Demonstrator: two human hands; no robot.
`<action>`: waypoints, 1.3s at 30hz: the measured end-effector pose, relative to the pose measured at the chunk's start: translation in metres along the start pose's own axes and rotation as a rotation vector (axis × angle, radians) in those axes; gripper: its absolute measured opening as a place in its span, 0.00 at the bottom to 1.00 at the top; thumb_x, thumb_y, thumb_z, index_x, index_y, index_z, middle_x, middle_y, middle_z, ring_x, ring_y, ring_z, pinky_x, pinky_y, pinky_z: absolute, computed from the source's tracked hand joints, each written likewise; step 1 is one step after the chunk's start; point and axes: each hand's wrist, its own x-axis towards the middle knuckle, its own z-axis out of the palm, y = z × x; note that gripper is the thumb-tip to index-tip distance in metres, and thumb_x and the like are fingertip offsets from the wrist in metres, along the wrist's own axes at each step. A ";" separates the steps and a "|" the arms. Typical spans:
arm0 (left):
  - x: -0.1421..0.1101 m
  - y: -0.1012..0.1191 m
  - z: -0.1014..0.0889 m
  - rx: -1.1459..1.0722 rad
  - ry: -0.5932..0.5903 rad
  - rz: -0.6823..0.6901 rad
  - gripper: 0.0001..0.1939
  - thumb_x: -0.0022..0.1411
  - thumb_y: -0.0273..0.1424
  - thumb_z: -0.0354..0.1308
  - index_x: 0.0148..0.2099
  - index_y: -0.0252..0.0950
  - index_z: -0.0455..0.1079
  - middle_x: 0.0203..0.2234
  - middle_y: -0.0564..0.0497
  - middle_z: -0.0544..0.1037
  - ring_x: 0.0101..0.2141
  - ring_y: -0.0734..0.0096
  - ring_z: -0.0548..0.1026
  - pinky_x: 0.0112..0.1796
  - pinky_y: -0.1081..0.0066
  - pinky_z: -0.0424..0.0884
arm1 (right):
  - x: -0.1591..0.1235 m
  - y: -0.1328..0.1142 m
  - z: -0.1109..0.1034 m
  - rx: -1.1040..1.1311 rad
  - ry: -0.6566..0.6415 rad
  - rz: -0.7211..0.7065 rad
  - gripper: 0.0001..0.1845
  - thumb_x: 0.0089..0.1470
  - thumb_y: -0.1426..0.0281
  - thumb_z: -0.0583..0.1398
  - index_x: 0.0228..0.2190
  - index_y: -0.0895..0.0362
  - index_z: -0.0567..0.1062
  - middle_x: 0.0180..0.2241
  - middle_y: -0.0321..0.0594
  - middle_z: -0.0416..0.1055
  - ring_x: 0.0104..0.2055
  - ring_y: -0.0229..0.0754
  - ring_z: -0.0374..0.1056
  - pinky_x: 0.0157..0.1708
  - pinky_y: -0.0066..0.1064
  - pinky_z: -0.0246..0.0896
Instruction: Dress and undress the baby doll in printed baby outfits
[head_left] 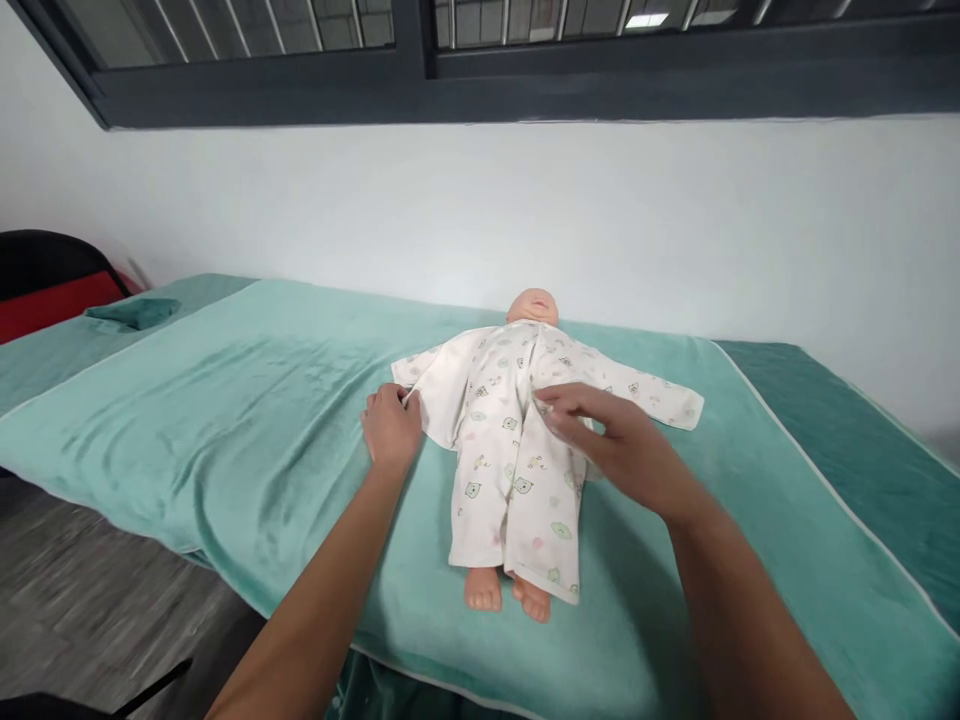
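Note:
A baby doll [534, 306] lies on its back with its feet [482, 589] toward me. It wears a white printed baby shirt [574, 352] with its sleeves spread out, and matching trousers [517, 500]. At the left, my left hand [391, 424] is closed on the loose front edge of the shirt, just below that sleeve. My right hand [611, 440] is over the doll's middle, its thumb and fingertips pinched at the shirt cloth near the centre. Part of the shirt's right side is hidden behind this hand.
The doll lies on a bed with a turquoise cover [247, 420], wrinkled on the left. Behind it rise a white wall [337, 210] and a dark-framed window [495, 95]. A red and black chair [60, 290] stands at the far left, and grey floor [90, 590] shows below.

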 end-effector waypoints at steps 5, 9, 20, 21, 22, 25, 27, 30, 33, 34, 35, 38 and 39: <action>0.001 0.000 0.001 -0.005 0.003 -0.009 0.08 0.66 0.37 0.52 0.41 0.40 0.66 0.42 0.43 0.79 0.49 0.48 0.73 0.49 0.53 0.66 | -0.005 0.023 0.008 -0.129 0.292 0.088 0.16 0.63 0.59 0.57 0.26 0.53 0.69 0.27 0.35 0.70 0.31 0.41 0.65 0.33 0.33 0.59; 0.001 0.001 0.000 -0.012 -0.003 -0.002 0.07 0.66 0.37 0.52 0.41 0.40 0.66 0.42 0.43 0.79 0.50 0.47 0.73 0.50 0.52 0.66 | -0.020 0.033 0.032 -0.144 0.233 0.035 0.17 0.63 0.60 0.57 0.24 0.53 0.64 0.26 0.34 0.65 0.29 0.39 0.60 0.31 0.33 0.55; -0.002 -0.002 0.000 -0.077 0.015 -0.058 0.10 0.68 0.40 0.49 0.44 0.40 0.65 0.40 0.45 0.79 0.42 0.53 0.75 0.42 0.59 0.67 | 0.016 0.039 0.010 0.264 0.459 0.182 0.15 0.60 0.58 0.60 0.25 0.53 0.72 0.27 0.36 0.71 0.33 0.41 0.67 0.37 0.35 0.63; -0.002 -0.003 0.001 -0.084 0.014 -0.056 0.10 0.68 0.40 0.49 0.44 0.40 0.65 0.39 0.46 0.79 0.42 0.54 0.75 0.42 0.60 0.67 | 0.027 0.042 0.010 0.229 0.530 0.173 0.13 0.60 0.59 0.60 0.28 0.53 0.73 0.31 0.37 0.74 0.37 0.43 0.69 0.41 0.37 0.64; -0.002 -0.003 0.001 -0.086 0.016 -0.053 0.09 0.68 0.40 0.49 0.43 0.40 0.64 0.39 0.46 0.79 0.41 0.54 0.75 0.41 0.61 0.67 | 0.038 0.045 0.012 0.187 0.591 0.158 0.10 0.60 0.60 0.60 0.32 0.53 0.75 0.37 0.39 0.76 0.42 0.45 0.71 0.46 0.40 0.65; -0.001 -0.004 0.002 -0.092 0.027 -0.052 0.09 0.67 0.40 0.50 0.42 0.40 0.65 0.39 0.46 0.79 0.41 0.54 0.75 0.40 0.61 0.66 | 0.060 0.055 0.026 0.058 0.538 0.119 0.19 0.60 0.60 0.59 0.51 0.51 0.74 0.58 0.44 0.70 0.61 0.51 0.63 0.62 0.49 0.56; -0.001 -0.004 0.002 -0.116 0.031 -0.063 0.09 0.67 0.40 0.51 0.41 0.41 0.64 0.38 0.47 0.79 0.41 0.54 0.75 0.40 0.62 0.65 | 0.063 0.061 0.036 -0.010 0.382 0.106 0.27 0.62 0.58 0.58 0.60 0.51 0.69 0.67 0.44 0.60 0.69 0.52 0.53 0.68 0.51 0.46; -0.003 -0.004 0.001 -0.208 0.051 -0.088 0.08 0.66 0.40 0.52 0.41 0.41 0.64 0.36 0.49 0.78 0.39 0.58 0.75 0.38 0.64 0.65 | 0.055 0.068 0.045 -0.048 0.275 0.073 0.31 0.63 0.55 0.56 0.65 0.48 0.64 0.71 0.39 0.49 0.74 0.51 0.41 0.72 0.52 0.36; -0.005 -0.003 -0.001 -0.364 0.031 -0.113 0.08 0.65 0.40 0.53 0.40 0.42 0.62 0.30 0.53 0.74 0.31 0.65 0.72 0.33 0.68 0.64 | 0.049 0.072 0.045 -0.033 0.266 0.045 0.32 0.63 0.54 0.57 0.66 0.45 0.62 0.72 0.35 0.48 0.75 0.49 0.38 0.72 0.52 0.35; -0.006 -0.002 -0.001 -0.430 0.007 -0.112 0.08 0.65 0.40 0.53 0.40 0.42 0.62 0.28 0.55 0.71 0.28 0.68 0.70 0.31 0.69 0.63 | 0.048 0.072 0.045 -0.019 0.267 0.041 0.32 0.63 0.54 0.58 0.65 0.45 0.62 0.72 0.35 0.49 0.75 0.49 0.38 0.72 0.53 0.35; -0.006 0.000 -0.001 -0.503 -0.021 -0.108 0.08 0.65 0.40 0.53 0.40 0.42 0.62 0.26 0.56 0.68 0.26 0.70 0.67 0.28 0.70 0.62 | 0.047 0.072 0.044 0.002 0.272 0.035 0.31 0.62 0.55 0.58 0.65 0.44 0.63 0.71 0.34 0.50 0.74 0.48 0.39 0.72 0.53 0.36; -0.003 0.014 -0.002 -0.723 -0.081 -0.091 0.09 0.65 0.40 0.53 0.40 0.42 0.60 0.25 0.57 0.63 0.24 0.73 0.64 0.26 0.72 0.62 | 0.046 0.071 0.042 0.106 0.312 0.020 0.27 0.62 0.57 0.59 0.62 0.42 0.68 0.69 0.33 0.56 0.74 0.47 0.43 0.72 0.53 0.39; -0.002 0.022 -0.004 -0.781 -0.088 -0.083 0.09 0.66 0.39 0.53 0.40 0.42 0.59 0.26 0.57 0.64 0.25 0.73 0.65 0.27 0.73 0.64 | 0.046 0.071 0.042 0.143 0.327 0.027 0.26 0.62 0.58 0.59 0.61 0.41 0.69 0.68 0.32 0.58 0.73 0.47 0.45 0.71 0.53 0.40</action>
